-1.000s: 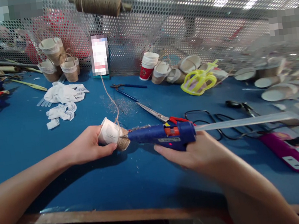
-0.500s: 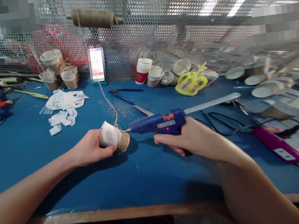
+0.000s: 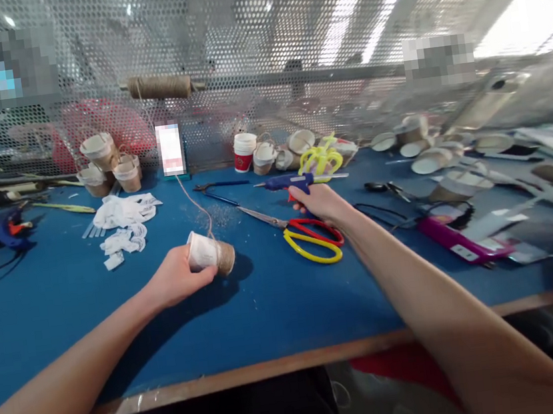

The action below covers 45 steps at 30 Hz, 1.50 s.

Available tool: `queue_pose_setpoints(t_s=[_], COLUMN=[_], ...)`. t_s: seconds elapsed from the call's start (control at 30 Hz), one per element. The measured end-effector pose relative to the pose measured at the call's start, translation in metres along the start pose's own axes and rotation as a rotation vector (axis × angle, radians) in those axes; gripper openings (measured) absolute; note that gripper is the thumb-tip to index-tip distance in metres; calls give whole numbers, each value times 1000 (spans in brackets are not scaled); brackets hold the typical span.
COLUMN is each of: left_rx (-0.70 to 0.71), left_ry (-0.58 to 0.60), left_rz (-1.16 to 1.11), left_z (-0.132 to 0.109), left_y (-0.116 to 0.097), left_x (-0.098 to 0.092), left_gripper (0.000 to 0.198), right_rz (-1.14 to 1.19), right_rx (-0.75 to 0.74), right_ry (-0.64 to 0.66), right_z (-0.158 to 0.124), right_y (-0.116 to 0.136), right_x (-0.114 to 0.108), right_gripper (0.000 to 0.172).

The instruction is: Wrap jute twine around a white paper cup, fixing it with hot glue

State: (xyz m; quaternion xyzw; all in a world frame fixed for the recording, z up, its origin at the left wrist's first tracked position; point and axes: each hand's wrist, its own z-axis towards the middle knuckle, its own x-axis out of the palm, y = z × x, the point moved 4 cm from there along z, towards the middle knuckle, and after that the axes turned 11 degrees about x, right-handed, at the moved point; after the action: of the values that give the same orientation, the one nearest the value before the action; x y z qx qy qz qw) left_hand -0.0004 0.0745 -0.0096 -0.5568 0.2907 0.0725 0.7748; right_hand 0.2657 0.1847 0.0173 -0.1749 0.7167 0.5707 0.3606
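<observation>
My left hand [image 3: 177,281] is closed round a white paper cup [image 3: 202,253] lying on its side, its right end wrapped in brown twine [image 3: 226,257]. A strand of twine rises from the cup toward the spool [image 3: 159,87] on the mesh wall. My right hand [image 3: 320,201] is stretched far out over the blue table [image 3: 269,308], gripping a blue glue gun [image 3: 287,182] with a clear glue stick in its back. The gun's nozzle points left, well away from the cup. Red and yellow scissors [image 3: 310,236] lie just under my right wrist.
Finished twine-wrapped cups [image 3: 107,164] stand at the back left beside white paper scraps [image 3: 124,215]. A second blue glue gun [image 3: 0,231] lies far left. Paper cups [image 3: 270,154], a yellow plastic frame [image 3: 321,159], black cables and a magenta tool [image 3: 462,244] crowd the right.
My right hand has carried the glue gun away from the cup, back and to the right across the table. The head has lifted, showing more of the bench. My left hand keeps the cup still.
</observation>
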Motion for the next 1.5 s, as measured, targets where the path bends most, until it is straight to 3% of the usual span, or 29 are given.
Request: queue_pose_setpoints(t_s=[0.2,0.33,0.4,0.5,0.57,0.6,0.67,0.77,0.93,1.0,1.07,1.17,1.27,1.5], left_rx=[46,42,49,112,152,166,192,234,268,282,298,302,306,172], left_ry=[8,14,23,51,73,86,107,128,169,184,205,239,258,272], left_rz=[12,29,42,45,66,80,102,110,90,83,78,99,97,-20], left_z=[0,0,-1,-5,-8,-10,-12,-15,-16,-16,-18,-20,-22,-22], left_y=[-1,-1,-3,-11,-17,-20,-26,-34,-42,-44,-46,-49,-52,-45], left_x=[0,1,3,6,9,11,13,17,20,22,24,27,30,30], left_gripper=[21,23,22,20,18,17,17,17,13,13,13,11,11,12], right_rz=[-308,-362,-333,-255,-86,3,133,189,241,226,221,264,286,296], right_rx=[41,-39,-155,-312,-375,-368,-348,-319,-280,-293,-323,-311,-276,-220], right_ry=[-72,-103,7,302,546,596,636,578,466,534,686,820,744,308], right_z=[13,-10,-34,-73,-95,-100,-103,-93,-79,-83,-93,-104,-98,-50], right_y=[-1,18,34,54,62,65,65,61,54,53,54,57,60,48], right_x=[9,12,20,42,60,66,74,74,55,55,62,73,72,43], right_gripper=[30,32,36,41,46,46,37,23,24,27,28,19,13,14])
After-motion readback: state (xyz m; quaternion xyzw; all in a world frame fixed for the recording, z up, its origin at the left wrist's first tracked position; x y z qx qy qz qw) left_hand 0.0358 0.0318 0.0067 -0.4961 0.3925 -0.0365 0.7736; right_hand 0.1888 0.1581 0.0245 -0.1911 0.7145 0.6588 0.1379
